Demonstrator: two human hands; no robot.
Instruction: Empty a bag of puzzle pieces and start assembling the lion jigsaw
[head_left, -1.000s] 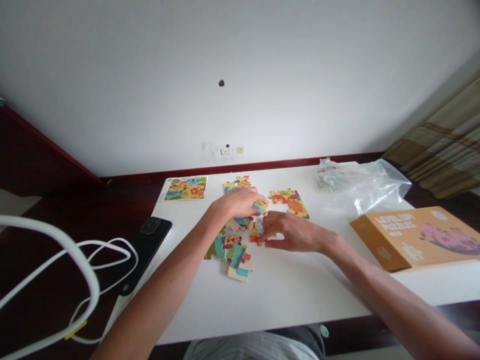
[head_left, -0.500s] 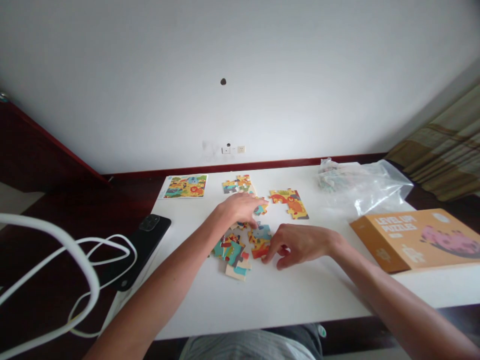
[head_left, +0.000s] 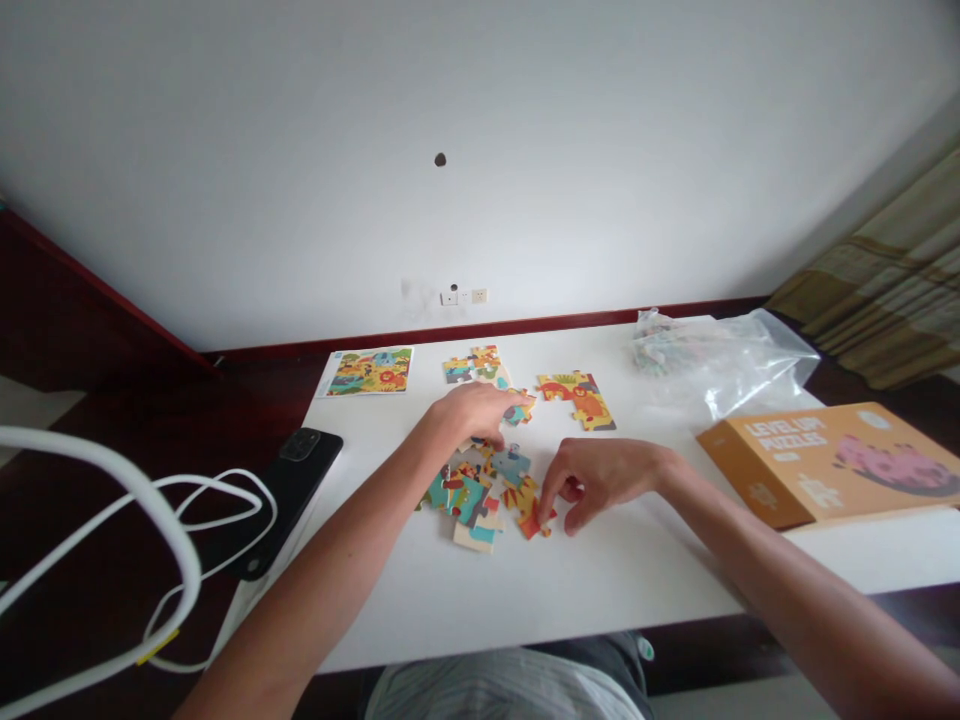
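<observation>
My left hand (head_left: 476, 408) is open, thumb and fingers apart, with its fingertips at a blue and orange puzzle piece (head_left: 519, 407). Its palm hides part of what lies beneath. To the right, my right hand (head_left: 592, 482) has its index fingertip on an orange and yellow puzzle piece (head_left: 528, 516); the thumb stays apart and the other fingers are curled. Between the hands lies a loose pile of puzzle pieces (head_left: 466, 497), some overlapping. Joined lion pieces (head_left: 591, 405) lie beyond my right hand, and more joined pieces (head_left: 457, 370) lie beyond my left.
A picture card (head_left: 371, 371) lies at the table's back left. A black phone (head_left: 281, 500) with a white cable (head_left: 176, 510) rests at the left edge. At right are an orange puzzle box (head_left: 847, 465) and a clear plastic bag (head_left: 727, 365).
The orange and yellow piece under my right index finger has turned and slid slightly toward me. My left hand has stayed nearly in place. The view has shifted a little.
</observation>
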